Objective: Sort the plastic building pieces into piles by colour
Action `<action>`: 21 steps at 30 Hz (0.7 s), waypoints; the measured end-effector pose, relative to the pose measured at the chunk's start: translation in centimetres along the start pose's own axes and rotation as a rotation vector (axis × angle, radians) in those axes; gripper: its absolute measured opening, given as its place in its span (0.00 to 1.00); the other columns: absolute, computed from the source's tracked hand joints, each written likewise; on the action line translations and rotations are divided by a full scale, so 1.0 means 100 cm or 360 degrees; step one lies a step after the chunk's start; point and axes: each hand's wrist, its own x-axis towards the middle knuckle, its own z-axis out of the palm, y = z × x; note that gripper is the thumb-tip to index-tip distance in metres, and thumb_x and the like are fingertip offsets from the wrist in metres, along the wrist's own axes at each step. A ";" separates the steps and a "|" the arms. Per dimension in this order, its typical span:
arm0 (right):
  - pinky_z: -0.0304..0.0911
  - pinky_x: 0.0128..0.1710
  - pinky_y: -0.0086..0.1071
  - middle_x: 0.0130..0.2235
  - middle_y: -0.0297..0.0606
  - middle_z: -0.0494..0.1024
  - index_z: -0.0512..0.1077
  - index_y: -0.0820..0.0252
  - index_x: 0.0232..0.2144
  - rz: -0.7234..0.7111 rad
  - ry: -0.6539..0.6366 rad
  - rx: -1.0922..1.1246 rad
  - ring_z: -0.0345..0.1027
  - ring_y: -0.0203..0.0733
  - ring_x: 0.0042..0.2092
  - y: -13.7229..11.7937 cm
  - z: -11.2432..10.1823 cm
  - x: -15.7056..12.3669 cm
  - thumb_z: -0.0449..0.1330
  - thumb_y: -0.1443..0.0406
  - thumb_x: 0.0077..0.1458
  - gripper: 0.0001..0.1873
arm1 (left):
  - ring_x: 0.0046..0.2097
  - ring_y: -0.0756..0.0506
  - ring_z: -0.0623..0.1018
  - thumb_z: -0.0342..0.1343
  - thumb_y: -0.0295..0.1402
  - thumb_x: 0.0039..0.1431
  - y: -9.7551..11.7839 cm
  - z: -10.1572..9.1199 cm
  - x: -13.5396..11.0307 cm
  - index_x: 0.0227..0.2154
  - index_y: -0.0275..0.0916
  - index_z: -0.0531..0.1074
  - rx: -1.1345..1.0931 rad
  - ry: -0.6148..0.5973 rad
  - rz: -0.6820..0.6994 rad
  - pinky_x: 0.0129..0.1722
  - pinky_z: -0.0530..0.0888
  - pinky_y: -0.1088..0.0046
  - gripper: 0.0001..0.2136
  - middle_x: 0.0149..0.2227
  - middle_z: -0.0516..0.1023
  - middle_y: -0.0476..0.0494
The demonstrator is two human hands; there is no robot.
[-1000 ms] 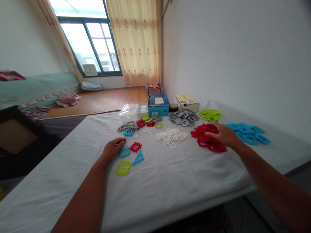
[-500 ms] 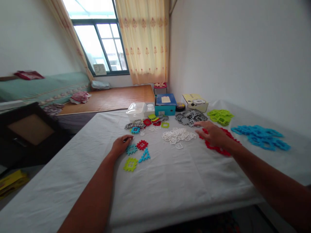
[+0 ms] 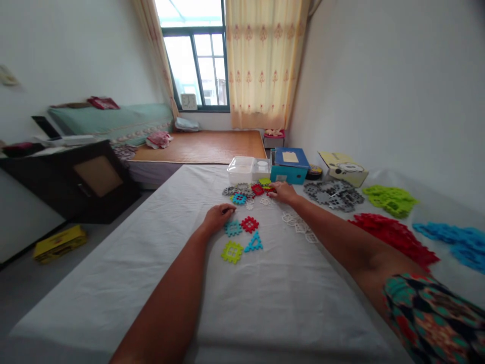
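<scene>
My left hand [image 3: 219, 217] rests on the white cloth with its fingers curled; a dark bit shows at the fingertips, too small to name. Beside it lie a teal square building piece [image 3: 233, 228], a red notched piece [image 3: 250, 224], a blue triangular piece [image 3: 254, 242] and a lime green square piece [image 3: 232, 252]. My right hand [image 3: 284, 193] reaches over the mixed pieces at the back, fingers stretched out by a lime green piece [image 3: 264, 182] and a red piece [image 3: 257, 189]. A bright blue piece [image 3: 239, 198] lies in front of several grey pieces [image 3: 242, 190].
White lattice pieces [image 3: 291, 218] lie partly behind my right forearm. Piles of grey [image 3: 333, 194], lime green [image 3: 390, 200], red [image 3: 394, 235] and blue pieces [image 3: 454, 237] line the right side. A clear plastic box [image 3: 241, 170], a blue box [image 3: 290, 166] and a yellow carton [image 3: 343, 168] stand behind.
My right hand has moved left from beside the red and grey piles to the mixed pieces at the back. My view has turned left; my left hand stays by the same pieces.
</scene>
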 end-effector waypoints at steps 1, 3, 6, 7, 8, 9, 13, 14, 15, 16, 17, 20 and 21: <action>0.61 0.50 0.42 0.53 0.44 0.74 0.72 0.54 0.50 0.0041 -0.0010 -0.0006 0.66 0.51 0.53 -0.003 0.002 0.001 0.58 0.57 0.56 0.20 | 0.41 0.46 0.79 0.50 0.32 0.57 -0.001 0.000 0.000 0.42 0.42 0.78 -0.0006 0.0004 0.0009 0.44 0.72 0.73 0.14 0.39 0.82 0.48; 0.63 0.48 0.40 0.51 0.42 0.75 0.74 0.53 0.47 0.0086 0.0018 0.0022 0.67 0.51 0.52 -0.010 0.004 -0.001 0.59 0.59 0.55 0.17 | 0.41 0.46 0.78 0.51 0.32 0.57 -0.002 0.001 0.001 0.42 0.42 0.79 -0.0021 0.0011 0.0026 0.43 0.72 0.74 0.14 0.40 0.82 0.48; 0.64 0.46 0.36 0.48 0.40 0.78 0.74 0.54 0.48 -0.0015 0.0061 0.0253 0.69 0.47 0.50 -0.017 0.003 -0.010 0.60 0.64 0.53 0.18 | 0.40 0.46 0.79 0.51 0.33 0.57 -0.002 0.002 0.001 0.42 0.42 0.79 -0.0031 0.0013 0.0016 0.41 0.72 0.74 0.14 0.39 0.82 0.48; 0.65 0.45 0.34 0.47 0.39 0.79 0.74 0.54 0.48 -0.0066 0.0054 0.0360 0.71 0.45 0.48 -0.018 0.001 -0.014 0.60 0.66 0.53 0.19 | 0.39 0.46 0.79 0.51 0.33 0.57 -0.002 0.002 0.001 0.42 0.42 0.78 -0.0025 0.0011 0.0010 0.40 0.72 0.74 0.14 0.38 0.82 0.47; 0.66 0.44 0.33 0.45 0.38 0.79 0.74 0.54 0.48 -0.0121 0.0042 0.0457 0.72 0.44 0.45 -0.018 0.000 -0.018 0.60 0.66 0.52 0.19 | 0.39 0.46 0.79 0.51 0.33 0.57 -0.002 0.003 0.002 0.42 0.42 0.78 -0.0013 0.0010 0.0005 0.40 0.72 0.74 0.14 0.38 0.82 0.47; 0.66 0.43 0.32 0.43 0.38 0.80 0.74 0.54 0.48 -0.0164 0.0032 0.0529 0.74 0.43 0.43 -0.018 -0.002 -0.023 0.61 0.66 0.52 0.19 | 0.39 0.46 0.78 0.50 0.34 0.57 -0.002 0.003 0.002 0.42 0.42 0.78 0.0002 0.0011 0.0001 0.40 0.72 0.74 0.14 0.38 0.82 0.47; 0.67 0.43 0.35 0.39 0.38 0.82 0.75 0.53 0.46 -0.0100 0.0160 0.0563 0.75 0.45 0.40 -0.019 -0.013 -0.036 0.63 0.61 0.52 0.18 | 0.40 0.46 0.78 0.50 0.35 0.58 -0.002 0.004 0.002 0.41 0.42 0.78 0.0048 0.0019 -0.0001 0.41 0.72 0.73 0.14 0.39 0.82 0.47; 0.67 0.43 0.36 0.38 0.37 0.82 0.75 0.53 0.47 -0.0075 0.0196 0.0583 0.75 0.46 0.40 -0.021 -0.017 -0.039 0.63 0.61 0.52 0.18 | 0.41 0.46 0.78 0.50 0.35 0.57 -0.002 0.004 0.002 0.41 0.42 0.78 0.0042 0.0019 0.0008 0.42 0.72 0.73 0.14 0.39 0.82 0.48; 0.67 0.42 0.36 0.37 0.37 0.82 0.75 0.53 0.47 -0.0074 0.0216 0.0627 0.75 0.45 0.40 -0.022 -0.021 -0.042 0.63 0.61 0.52 0.18 | 0.41 0.46 0.78 0.50 0.35 0.57 -0.003 0.003 0.002 0.41 0.43 0.79 0.0028 0.0014 0.0020 0.43 0.72 0.73 0.14 0.40 0.82 0.48; 0.67 0.41 0.35 0.37 0.36 0.82 0.75 0.53 0.47 -0.0094 0.0222 0.0689 0.75 0.44 0.39 -0.023 -0.025 -0.045 0.63 0.61 0.52 0.18 | 0.42 0.46 0.78 0.50 0.35 0.57 -0.003 0.003 0.002 0.40 0.42 0.79 0.0011 0.0010 0.0031 0.43 0.72 0.73 0.14 0.40 0.82 0.48; 0.67 0.40 0.34 0.37 0.36 0.82 0.75 0.53 0.46 -0.0126 0.0219 0.0760 0.75 0.43 0.38 -0.024 -0.029 -0.048 0.63 0.61 0.52 0.17 | 0.42 0.46 0.78 0.50 0.36 0.57 -0.004 0.003 0.002 0.40 0.42 0.78 -0.0009 0.0005 0.0041 0.43 0.72 0.73 0.14 0.40 0.82 0.48; 0.67 0.37 0.32 0.37 0.36 0.82 0.76 0.54 0.43 -0.0199 0.0208 0.0943 0.75 0.41 0.36 -0.022 -0.039 -0.066 0.61 0.61 0.54 0.14 | 0.41 0.46 0.79 0.50 0.37 0.57 -0.005 0.001 0.002 0.41 0.41 0.78 -0.0059 -0.0011 0.0058 0.43 0.72 0.73 0.15 0.40 0.82 0.47; 0.67 0.36 0.31 0.36 0.36 0.82 0.76 0.55 0.42 -0.0207 0.0216 0.0976 0.75 0.40 0.35 -0.019 -0.041 -0.074 0.60 0.60 0.54 0.13 | 0.41 0.46 0.79 0.50 0.38 0.57 -0.005 0.001 0.002 0.41 0.41 0.78 -0.0068 -0.0018 0.0061 0.43 0.72 0.73 0.15 0.40 0.82 0.47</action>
